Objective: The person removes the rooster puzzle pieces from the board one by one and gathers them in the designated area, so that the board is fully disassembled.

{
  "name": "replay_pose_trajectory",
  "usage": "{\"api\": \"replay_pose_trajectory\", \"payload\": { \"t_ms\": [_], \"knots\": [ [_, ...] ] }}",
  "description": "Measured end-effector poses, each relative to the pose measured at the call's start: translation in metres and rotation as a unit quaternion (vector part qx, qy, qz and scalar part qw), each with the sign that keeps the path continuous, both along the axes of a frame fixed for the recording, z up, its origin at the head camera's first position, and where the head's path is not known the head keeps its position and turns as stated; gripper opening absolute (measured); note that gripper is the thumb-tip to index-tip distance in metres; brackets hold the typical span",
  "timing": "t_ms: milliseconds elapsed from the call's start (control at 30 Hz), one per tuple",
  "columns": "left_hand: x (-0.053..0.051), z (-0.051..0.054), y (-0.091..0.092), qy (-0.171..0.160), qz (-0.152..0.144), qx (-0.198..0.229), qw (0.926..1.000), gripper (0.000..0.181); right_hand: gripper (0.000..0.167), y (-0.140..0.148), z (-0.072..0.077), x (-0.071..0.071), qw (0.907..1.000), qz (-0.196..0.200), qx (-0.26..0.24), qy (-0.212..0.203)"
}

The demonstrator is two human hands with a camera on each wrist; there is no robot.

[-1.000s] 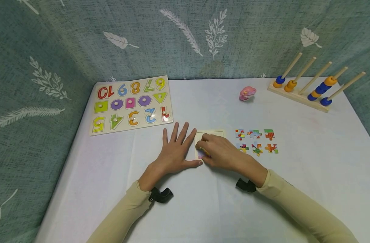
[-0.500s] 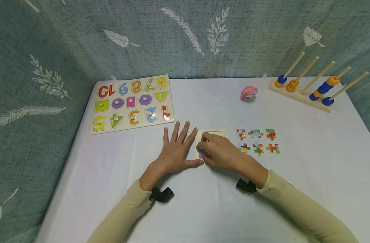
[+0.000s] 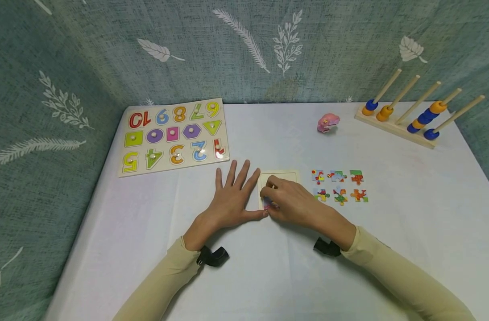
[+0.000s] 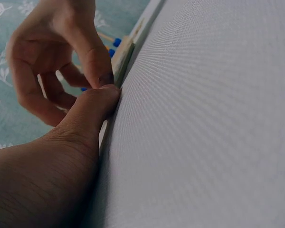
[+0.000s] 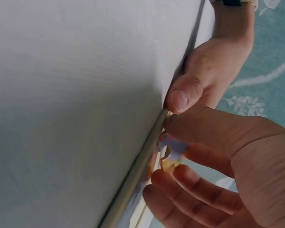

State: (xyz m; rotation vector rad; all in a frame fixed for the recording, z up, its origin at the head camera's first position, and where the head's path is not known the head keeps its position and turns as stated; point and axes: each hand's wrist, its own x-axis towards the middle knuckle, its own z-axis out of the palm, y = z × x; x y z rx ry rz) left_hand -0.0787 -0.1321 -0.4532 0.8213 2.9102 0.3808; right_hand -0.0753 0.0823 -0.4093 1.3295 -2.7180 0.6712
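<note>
A small wooden puzzle tray with a pale rim lies in the middle of the table. My left hand lies palm down with spread fingers at the tray's left side, its thumb by the near corner. Over the tray, my right hand bends its fingers and holds a purple and yellow puzzle piece at the near left corner. That hand hides much of the tray. The right thumb is close to the left thumb in both wrist views. Right of the tray lie several loose jigsaw pieces in two rows.
A number and shape pegboard lies at the back left. Towards the back stands a pink toy animal head. A wooden bead stacker with blue and orange beads is at the back right. Patterned green cloth hangs behind the table.
The puzzle piece under my right fingers has tilted, showing less yellow and more purple. My right hand has barely shifted, and the left hand stays in place.
</note>
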Motion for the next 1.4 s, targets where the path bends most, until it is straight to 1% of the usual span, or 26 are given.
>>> {"api": "replay_pose_trajectory", "payload": {
  "t_ms": [267, 500, 633, 800, 900, 1067, 1200, 1400],
  "knots": [
    [-0.001, 0.000, 0.001, -0.001, -0.001, -0.002, 1.0000, 0.112, 0.025, 0.006, 0.000, 0.002, 0.9993, 0.007, -0.021, 0.030],
    [0.000, 0.002, 0.000, -0.016, 0.012, -0.016, 0.9997, 0.113, 0.023, 0.015, 0.009, 0.005, 0.9987, 0.000, -0.019, 0.048],
    [-0.002, 0.003, 0.000, -0.014, 0.009, -0.015, 0.9997, 0.113, 0.022, 0.024, 0.014, 0.006, 0.9984, -0.001, -0.016, 0.054],
    [-0.003, 0.003, -0.002, -0.013, 0.014, -0.011, 0.9998, 0.113, 0.023, 0.033, 0.019, 0.006, 0.9981, 0.002, -0.005, 0.062],
    [-0.003, 0.003, -0.001, -0.011, 0.014, -0.009, 0.9998, 0.113, 0.022, 0.039, 0.021, 0.007, 0.9982, -0.002, 0.000, 0.060],
    [-0.002, 0.003, 0.000, -0.005, 0.007, -0.001, 1.0000, 0.112, 0.023, 0.051, 0.023, 0.013, 0.9988, -0.017, -0.002, 0.045],
    [-0.001, 0.002, 0.002, -0.009, 0.004, -0.005, 0.9999, 0.113, 0.024, 0.062, 0.024, 0.018, 0.9987, -0.031, -0.002, 0.041],
    [0.000, 0.001, 0.002, -0.013, 0.005, -0.002, 0.9999, 0.113, 0.026, 0.078, 0.025, 0.022, 0.9977, -0.054, -0.009, 0.040]
  ]
}}
